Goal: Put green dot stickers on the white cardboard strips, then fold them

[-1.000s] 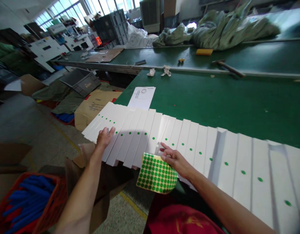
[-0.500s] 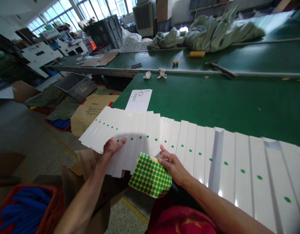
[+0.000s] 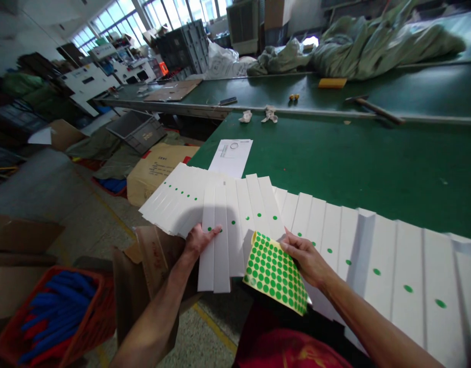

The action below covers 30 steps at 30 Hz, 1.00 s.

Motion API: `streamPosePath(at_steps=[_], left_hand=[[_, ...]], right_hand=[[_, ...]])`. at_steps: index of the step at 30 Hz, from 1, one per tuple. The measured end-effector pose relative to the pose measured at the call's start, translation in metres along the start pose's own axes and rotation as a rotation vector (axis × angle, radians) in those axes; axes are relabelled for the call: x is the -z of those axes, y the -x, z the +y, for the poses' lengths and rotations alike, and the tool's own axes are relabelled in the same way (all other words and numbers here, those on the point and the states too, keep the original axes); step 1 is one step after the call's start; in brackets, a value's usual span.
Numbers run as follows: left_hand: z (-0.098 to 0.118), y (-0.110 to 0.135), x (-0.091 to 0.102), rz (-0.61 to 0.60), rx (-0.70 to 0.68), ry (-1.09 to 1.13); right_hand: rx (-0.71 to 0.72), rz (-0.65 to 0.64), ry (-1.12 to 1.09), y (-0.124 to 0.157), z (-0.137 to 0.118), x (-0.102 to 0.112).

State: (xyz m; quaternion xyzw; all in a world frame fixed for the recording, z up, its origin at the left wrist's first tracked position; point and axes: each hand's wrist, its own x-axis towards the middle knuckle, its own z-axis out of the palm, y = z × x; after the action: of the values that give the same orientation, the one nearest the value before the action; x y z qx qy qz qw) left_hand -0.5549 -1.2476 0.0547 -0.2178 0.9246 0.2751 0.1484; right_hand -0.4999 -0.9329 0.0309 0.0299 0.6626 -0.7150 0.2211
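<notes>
The person's right hand (image 3: 306, 258) pinches the upper right edge of a sheet of green round stickers (image 3: 276, 271) between the thumb and bent fingers; the sheet hangs toward eight o'clock from that hand, its upper left corner curled. The left hand (image 3: 199, 240) rests on a row of overlapping white strips (image 3: 239, 199), its thumb spread toward two o'clock, with the tip at a green dot (image 3: 220, 231). Its other fingers are bent and partly hidden, so whether they grip a strip cannot be told.

The row runs from about ten o'clock of the left hand round to four o'clock, beneath both hands, and many strips bear a green dot. Beneath it is a green table (image 3: 350, 163). At one o'clock from the left hand lies a printed paper (image 3: 231, 158); at eight o'clock, well apart, an orange crate (image 3: 107, 301) holds blue pieces (image 3: 61, 306). A hammer (image 3: 379, 110) lies at one o'clock from the right hand.
</notes>
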Motion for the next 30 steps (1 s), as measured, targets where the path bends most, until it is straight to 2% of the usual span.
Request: streamPosePath(at_steps=[4, 6, 9, 11, 17, 25, 30], left_hand=[[0.001, 0.007, -0.004, 0.047, 0.007, 0.107], [0.003, 0.012, -0.004, 0.033, 0.015, 0.320], [0.005, 0.020, 0.001, -0.158, -0.001, 0.777], [0.005, 0.024, 0.004, -0.276, -0.001, 0.952], [0.001, 0.030, 0.004, -0.367, 0.100, 1.025], [0.003, 0.041, -0.005, -0.375, 0.089, 1.123], [0.015, 0.055, -0.015, -0.396, 0.072, 1.115]], right_hand=[[0.003, -0.052, -0.185, -0.001, 0.002, 0.007], [-0.010, -0.080, -0.231, -0.002, 0.003, 0.008], [-0.024, -0.095, -0.331, -0.004, 0.006, 0.009], [-0.035, -0.112, -0.418, -0.004, 0.009, 0.009], [-0.068, -0.149, -0.513, 0.000, 0.010, 0.013], [-0.030, -0.089, -0.431, 0.011, 0.001, 0.010], [0.015, -0.021, -0.335, 0.027, -0.003, 0.022]])
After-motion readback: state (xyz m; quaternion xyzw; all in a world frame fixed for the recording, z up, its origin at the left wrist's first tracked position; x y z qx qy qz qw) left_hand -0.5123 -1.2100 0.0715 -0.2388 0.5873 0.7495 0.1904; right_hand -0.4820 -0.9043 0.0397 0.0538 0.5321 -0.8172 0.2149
